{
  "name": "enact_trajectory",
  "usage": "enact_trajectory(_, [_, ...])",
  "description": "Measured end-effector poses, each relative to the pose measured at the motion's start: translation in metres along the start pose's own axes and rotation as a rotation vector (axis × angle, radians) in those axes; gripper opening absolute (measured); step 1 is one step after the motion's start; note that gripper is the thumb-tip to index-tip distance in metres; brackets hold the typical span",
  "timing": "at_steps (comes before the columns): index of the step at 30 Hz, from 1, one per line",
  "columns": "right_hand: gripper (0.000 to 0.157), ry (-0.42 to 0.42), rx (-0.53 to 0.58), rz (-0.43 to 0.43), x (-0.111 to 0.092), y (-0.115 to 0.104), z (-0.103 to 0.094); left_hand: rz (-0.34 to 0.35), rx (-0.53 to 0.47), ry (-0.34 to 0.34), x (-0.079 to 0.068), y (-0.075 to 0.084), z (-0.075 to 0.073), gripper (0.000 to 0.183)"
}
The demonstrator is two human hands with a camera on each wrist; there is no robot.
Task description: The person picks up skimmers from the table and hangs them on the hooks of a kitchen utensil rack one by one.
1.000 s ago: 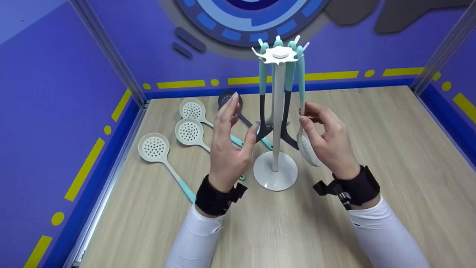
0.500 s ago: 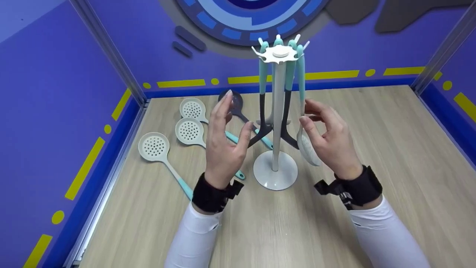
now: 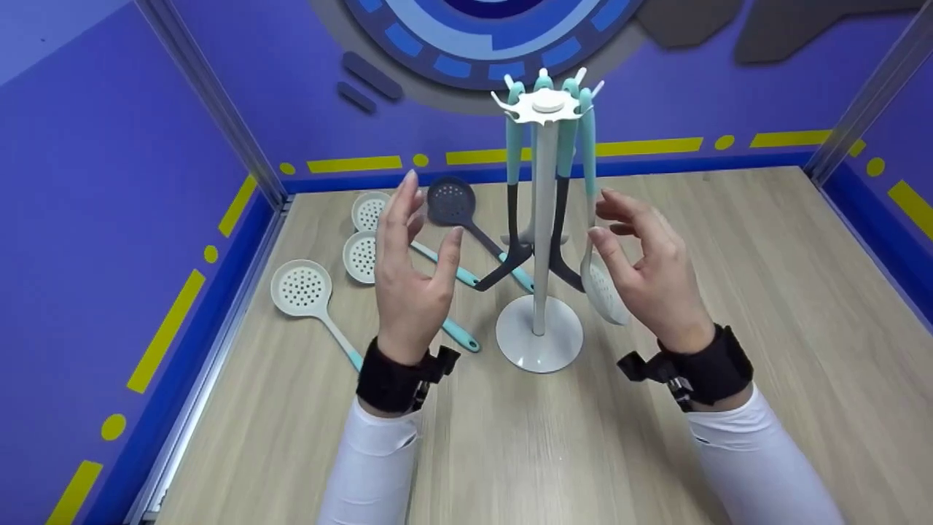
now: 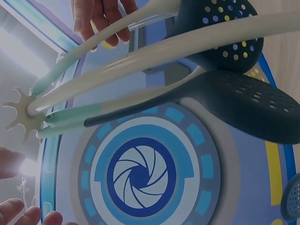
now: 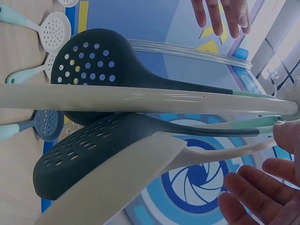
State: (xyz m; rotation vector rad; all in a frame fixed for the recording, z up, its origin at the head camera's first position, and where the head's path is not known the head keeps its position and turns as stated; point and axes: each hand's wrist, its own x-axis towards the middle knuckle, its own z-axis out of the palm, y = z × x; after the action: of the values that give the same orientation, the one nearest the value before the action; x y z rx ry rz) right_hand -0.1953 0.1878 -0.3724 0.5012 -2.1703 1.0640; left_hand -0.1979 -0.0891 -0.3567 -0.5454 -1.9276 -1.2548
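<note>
A white utensil stand [image 3: 541, 219] holds several hanging skimmers by their mint handles. On its right side hangs a pale skimmer [image 3: 605, 292], and my right hand [image 3: 652, 273] is beside its handle with thumb and fingers spread apart. The right wrist view shows those fingers [image 5: 262, 187] loosely bent and holding nothing. Two dark skimmers hang behind the pole, one with its bowl [image 5: 93, 54] turned to the left. To the left of the stand my left hand [image 3: 412, 284] is raised with straight fingers, partly covering the skimmers on the table.
Left of the stand lie three pale skimmers, the nearest [image 3: 301, 288] with its handle running under the left arm. A dark skimmer [image 3: 452, 200] lies behind them. Blue-purple panels [image 3: 219, 22] enclose the wooden table [image 3: 554, 452] at the back and sides.
My left hand has moved left, away from the stand. The right hand has shifted slightly right, its fingers drawing off the pale skimmer's handle. The hanging skimmers have stayed on the stand.
</note>
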Motion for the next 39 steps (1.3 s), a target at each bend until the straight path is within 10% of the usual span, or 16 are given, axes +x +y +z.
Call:
enact_trajectory(19, [0.039,0.001,-0.095,-0.066,-0.003,-0.009,-0.007,-0.054,0.05,0.054,0.001,-0.016,-0.028,0.064])
enact_trajectory(29, [0.031,-0.046,-0.172,-0.062,-0.007,-0.018,-0.009,-0.007,0.208,-0.045,-0.015,-0.049,-0.039,0.064])
enact_trajectory(39, [0.028,-0.072,-0.2,-0.062,-0.009,-0.019,-0.003,-0.105,0.382,-0.25,-0.04,-0.09,-0.064,0.06])
